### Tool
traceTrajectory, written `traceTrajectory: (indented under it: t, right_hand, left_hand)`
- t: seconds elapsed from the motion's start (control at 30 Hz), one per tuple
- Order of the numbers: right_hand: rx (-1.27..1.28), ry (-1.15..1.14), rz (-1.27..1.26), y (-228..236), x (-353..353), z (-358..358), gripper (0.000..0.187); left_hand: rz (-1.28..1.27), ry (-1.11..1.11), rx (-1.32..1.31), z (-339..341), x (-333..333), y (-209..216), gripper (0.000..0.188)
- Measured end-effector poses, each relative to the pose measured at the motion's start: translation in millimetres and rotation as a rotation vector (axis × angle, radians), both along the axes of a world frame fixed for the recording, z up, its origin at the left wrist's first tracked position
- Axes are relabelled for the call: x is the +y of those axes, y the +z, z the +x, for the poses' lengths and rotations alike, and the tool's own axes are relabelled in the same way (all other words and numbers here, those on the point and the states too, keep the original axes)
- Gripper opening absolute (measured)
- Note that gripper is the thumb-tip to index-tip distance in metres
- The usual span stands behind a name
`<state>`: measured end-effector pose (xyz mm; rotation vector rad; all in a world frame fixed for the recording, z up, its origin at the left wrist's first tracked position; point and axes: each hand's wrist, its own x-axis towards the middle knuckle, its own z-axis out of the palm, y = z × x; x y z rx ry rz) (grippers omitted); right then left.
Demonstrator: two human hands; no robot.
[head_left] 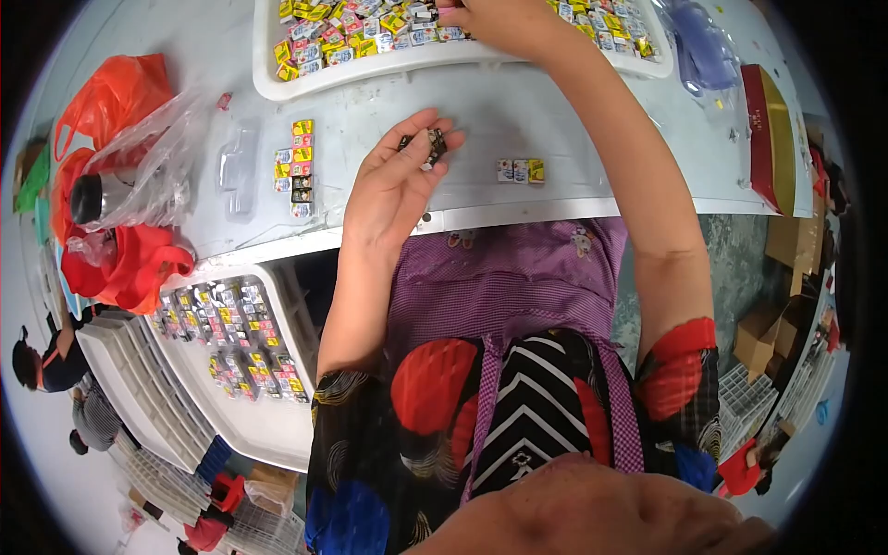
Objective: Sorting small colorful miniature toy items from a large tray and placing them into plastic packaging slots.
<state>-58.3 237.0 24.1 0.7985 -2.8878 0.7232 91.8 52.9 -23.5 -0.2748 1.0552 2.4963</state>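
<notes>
Head view: looking down on a worktop from its near edge. Pinching a cluster of dark miniature boxes between thumb and fingers of the left hand, just inward from the near edge. Resting the right hand over the front rim of a white tray at the far edge, fingertips among loose miniature boxes; grasping or merely touching, impossible to tell. Showing, as key relation, tray contents lying beyond the left hand, toward the far edge, nearer to the right. Masking the held cluster's pointing with fingers, leaving its long axis uncertain. Showing a row of three boxes running parallel to the near edge, rightward of the left hand, and, leftward, a column of boxes pointing toward the far edge, beside a clear blister tray.
</notes>
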Motion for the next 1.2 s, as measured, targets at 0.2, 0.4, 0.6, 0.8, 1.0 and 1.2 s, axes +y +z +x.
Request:
traceTrajectory:
  t: [0.2, 0.4, 0.6, 0.8, 1.0, 1.2]
  right_hand:
    - [-0.055, -0.05, -0.237, 18, 26, 61, 0.014]
    - [-0.396, -0.078, -0.355, -25, 41, 128, 0.01]
    - [-0.507, -0.206, -0.392, -25, 33, 149, 0.011]
    - [-0.346, -0.167, -0.237, -39, 21, 157, 0.01]
    - [-0.23, -0.161, -0.127, -47, 11, 165, 0.008]
    - [-0.206, -0.165, -0.134, -49, 12, 165, 0.006]
  left_hand:
    - [0.01, 0.036, -0.114, 1, -3, -6, 0.032]
    - [-0.009, 0.002, -0.038, 3, 2, 2, 0.035]
    - [-0.068, 0.036, -0.086, 5, -6, -6, 0.031]
    - [-0.158, 0.057, -0.065, 11, 3, 0, 0.031]
    - [-0.517, -0.1, 0.018, 13, 1, -1, 0.017]
    - [-1.087, -0.116, 0.574, 8, 9, -2, 0.011]
